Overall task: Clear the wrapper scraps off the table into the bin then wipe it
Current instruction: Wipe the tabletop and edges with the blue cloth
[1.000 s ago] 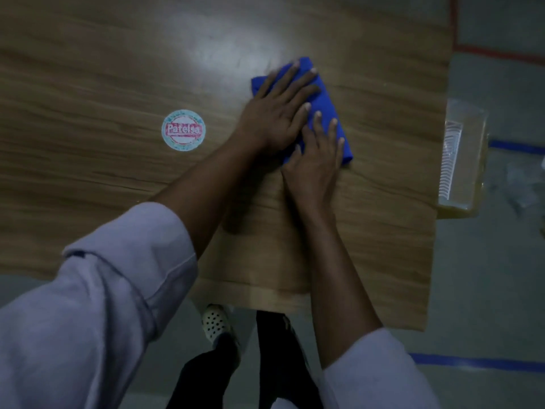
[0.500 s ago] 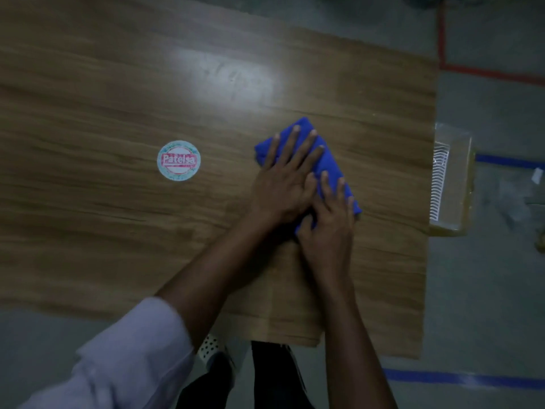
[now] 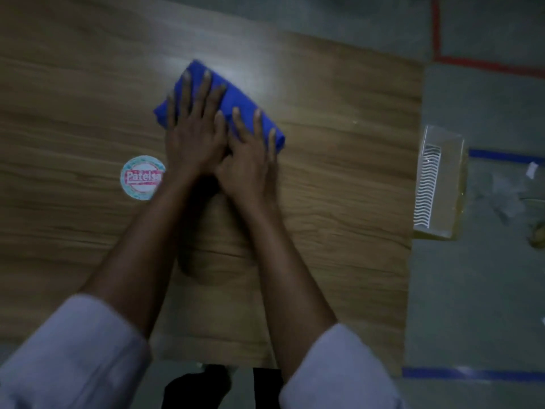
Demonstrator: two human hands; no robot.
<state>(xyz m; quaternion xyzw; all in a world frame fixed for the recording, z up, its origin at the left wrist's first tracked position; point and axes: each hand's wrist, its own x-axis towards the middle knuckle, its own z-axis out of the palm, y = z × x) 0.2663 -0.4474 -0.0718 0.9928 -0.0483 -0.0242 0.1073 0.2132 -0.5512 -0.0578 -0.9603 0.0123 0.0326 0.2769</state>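
Wood-grain tabletop [image 3: 339,202] is filling most of the head view, with grey floor, taped in red and blue, showing beyond its right edge. Both grips are pressing flat on a folded blue cloth [image 3: 236,95] toward the tabletop's far middle. The left grip [image 3: 191,137] is spreading straight fingers over the cloth's far-left part. The right grip [image 3: 247,160], touching it, is covering the near-right end. Neither is curling round anything. The cloth's long axis is running from far left to near right, and the cloth is lying under and just ahead of the fingertips. A clear plastic bin [image 3: 448,184] is standing just beside the right edge, nearer the right grip. A white ribbed panel is showing in it; other contents I cannot tell. Wiping is likely under way.
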